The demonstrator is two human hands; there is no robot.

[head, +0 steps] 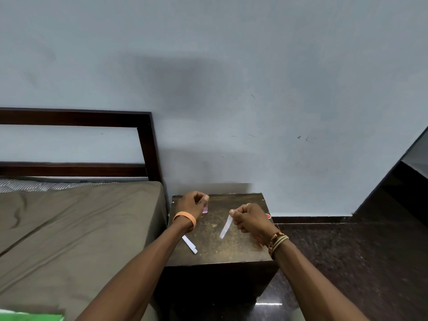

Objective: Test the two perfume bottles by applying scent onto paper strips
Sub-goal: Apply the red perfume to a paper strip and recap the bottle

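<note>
The right hand (251,218) pinches a narrow white paper strip (226,227) at its top between thumb and fingers (232,212); the strip hangs slanting above the dark wooden surface (220,249). The left hand (192,203) has its fingers curled round a small pink perfume bottle (205,209), mostly hidden. A second white paper strip (190,244) lies flat near the left wrist.

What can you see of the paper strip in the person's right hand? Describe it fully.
The paper strip is narrow, white, thin and flat. The right hand pinches its upper end between thumb and fingers. It slants down and leftward over the dark table top; whether its lower tip touches the wood is unclear. The left hand, curled on a pink object, is apart from it.
</note>
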